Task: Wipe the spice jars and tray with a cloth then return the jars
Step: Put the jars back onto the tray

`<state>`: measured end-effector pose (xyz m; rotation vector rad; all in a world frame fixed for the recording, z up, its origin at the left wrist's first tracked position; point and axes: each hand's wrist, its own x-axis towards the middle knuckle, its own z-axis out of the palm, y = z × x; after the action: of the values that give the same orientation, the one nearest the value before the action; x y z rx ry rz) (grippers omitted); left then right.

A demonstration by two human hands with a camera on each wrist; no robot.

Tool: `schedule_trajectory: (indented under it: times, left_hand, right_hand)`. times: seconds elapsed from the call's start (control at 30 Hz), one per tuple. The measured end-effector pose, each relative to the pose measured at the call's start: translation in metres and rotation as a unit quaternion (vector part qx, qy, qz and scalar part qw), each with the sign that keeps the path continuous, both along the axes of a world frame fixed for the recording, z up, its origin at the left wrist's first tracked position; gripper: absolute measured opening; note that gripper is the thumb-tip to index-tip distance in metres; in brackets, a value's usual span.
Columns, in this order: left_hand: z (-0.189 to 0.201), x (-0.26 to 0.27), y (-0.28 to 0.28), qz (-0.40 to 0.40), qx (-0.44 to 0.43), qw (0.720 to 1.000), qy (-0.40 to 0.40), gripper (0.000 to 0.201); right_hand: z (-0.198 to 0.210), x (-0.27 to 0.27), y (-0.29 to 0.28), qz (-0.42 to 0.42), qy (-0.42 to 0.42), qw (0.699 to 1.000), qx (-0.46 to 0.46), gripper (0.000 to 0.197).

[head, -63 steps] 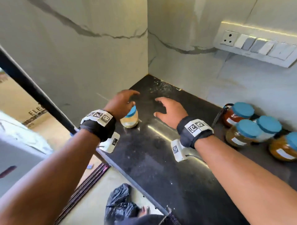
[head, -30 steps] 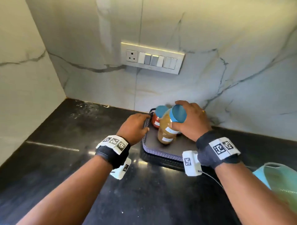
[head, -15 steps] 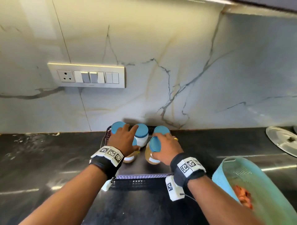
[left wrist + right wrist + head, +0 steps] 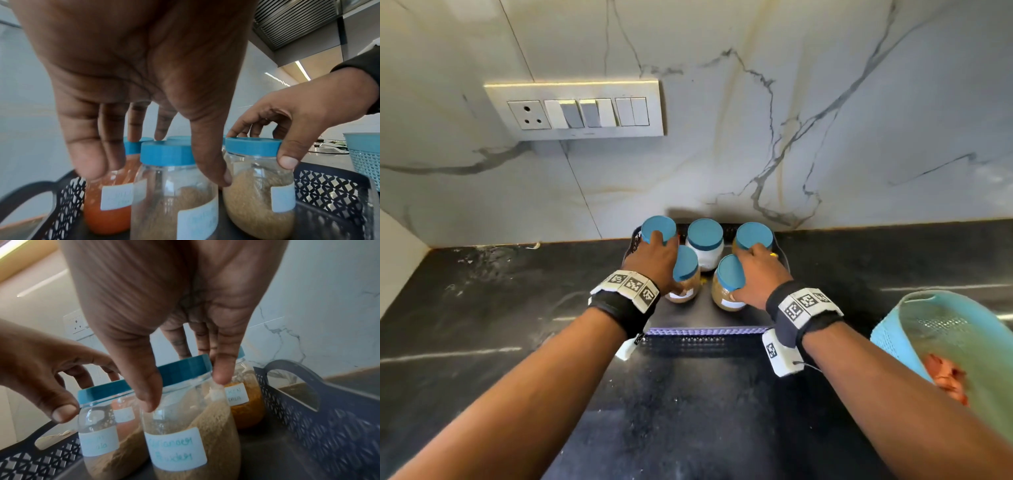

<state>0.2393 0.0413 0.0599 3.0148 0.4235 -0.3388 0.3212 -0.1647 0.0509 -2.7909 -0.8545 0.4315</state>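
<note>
A dark lattice tray (image 4: 705,330) stands on the black counter against the marble wall, with several blue-lidded spice jars in it. My left hand (image 4: 657,263) reaches over the front-left jar (image 4: 685,274); thumb and fingers straddle it (image 4: 164,186), and the fingertips touch the back-left orange jar's lid (image 4: 659,229). My right hand (image 4: 756,274) pinches the lid of the front-right coriander jar (image 4: 727,287) between thumb and fingers (image 4: 185,366). That jar leans slightly in the right wrist view. A white-filled jar (image 4: 705,243) stands at the back middle. No cloth shows.
A light blue mesh basket (image 4: 945,342) with something orange inside sits on the counter to the right of the tray. A switch panel (image 4: 575,109) is on the wall above left. The counter's front edge lies below my forearms.
Two seconds ago my left hand held a jar in the counter's left corner. Both hands then brought jars to the tray, where they now stand, my hands still on the two front ones.
</note>
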Motion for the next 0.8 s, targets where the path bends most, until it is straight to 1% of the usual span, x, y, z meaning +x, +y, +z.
schedule_trajectory:
  times: [0.07, 0.2, 0.27, 0.4, 0.6, 0.73, 0.77, 0.8]
  left_hand:
    - [0.0, -0.002, -0.001, -0.004, -0.02, 1.0, -0.007, 0.098]
    - [-0.002, -0.005, -0.005, -0.006, -0.033, 0.999, -0.027, 0.09]
    - [-0.006, -0.004, -0.004, 0.006, -0.066, 0.998, -0.023, 0.089]
    - [-0.009, 0.001, -0.004, 0.012, -0.096, 0.995, -0.021, 0.094]
    - [-0.009, 0.002, -0.002, 0.003, -0.094, 0.996, -0.012, 0.102]
    - [-0.01, -0.004, 0.006, -0.01, -0.099, 0.995, 0.003, 0.118]
    - [-0.009, -0.006, 0.009, -0.012, -0.101, 0.995, 0.0, 0.117]
    - [-0.009, -0.008, 0.013, -0.009, -0.105, 0.994, -0.01, 0.111]
  right_hand:
    - [0.002, 0.003, 0.003, 0.001, -0.022, 1.0, -0.008, 0.069]
    - [0.004, 0.005, 0.008, 0.021, -0.052, 0.998, -0.015, 0.075]
    - [0.002, 0.005, 0.007, 0.028, -0.065, 0.997, -0.017, 0.075]
    - [0.004, 0.006, 0.008, 0.036, -0.067, 0.997, -0.025, 0.077]
    - [0.008, 0.006, 0.01, 0.036, -0.064, 0.997, -0.027, 0.073]
    - [0.009, 0.006, 0.006, 0.042, -0.061, 0.997, -0.025, 0.083]
    - [0.008, 0.005, 0.002, 0.04, -0.063, 0.997, -0.02, 0.087]
    - [0.007, 0.005, -0.002, 0.03, -0.061, 0.998, -0.003, 0.09]
